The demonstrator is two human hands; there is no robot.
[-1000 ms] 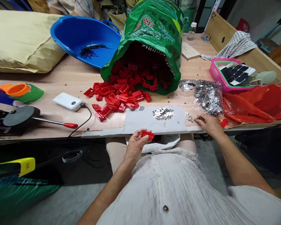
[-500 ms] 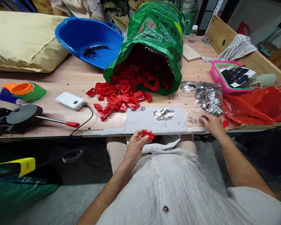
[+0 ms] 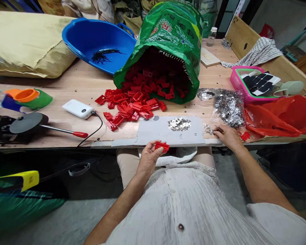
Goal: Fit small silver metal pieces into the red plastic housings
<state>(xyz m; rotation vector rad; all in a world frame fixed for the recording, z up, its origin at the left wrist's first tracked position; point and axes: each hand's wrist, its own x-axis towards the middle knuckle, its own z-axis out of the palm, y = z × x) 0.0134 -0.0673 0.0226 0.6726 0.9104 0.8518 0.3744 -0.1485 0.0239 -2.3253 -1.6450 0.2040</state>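
Observation:
Between the thumb and fingers of my left hand [image 3: 148, 157] is a small red plastic housing [image 3: 162, 147], held just off the table's front edge with its hollow side showing. My right hand [image 3: 228, 136] is closed at the table's right front, its fingertips beside a scatter of tiny metal parts [image 3: 207, 128]. A thin dark tool [image 3: 219, 128] shows at those fingers; its exact kind is too small to tell. Between the hands, a pile of small shiny metal pieces [image 3: 179, 124] lies on a grey sheet [image 3: 153, 134].
A green sack [image 3: 172, 37] lies on its side, spilling red housings [image 3: 132, 105]. Around it are a blue basin [image 3: 76, 41], a white power bank [image 3: 78, 109], a lever tool [image 3: 63, 130], a bag of metal parts [image 3: 229, 107], a pink basket [image 3: 238, 83] and a red plastic bag [image 3: 277, 114].
My right hand has shifted left, bringing its fingertips to the scattered tiny parts and uncovering more of a red piece behind it. My left hand keeps its hold on the red housing.

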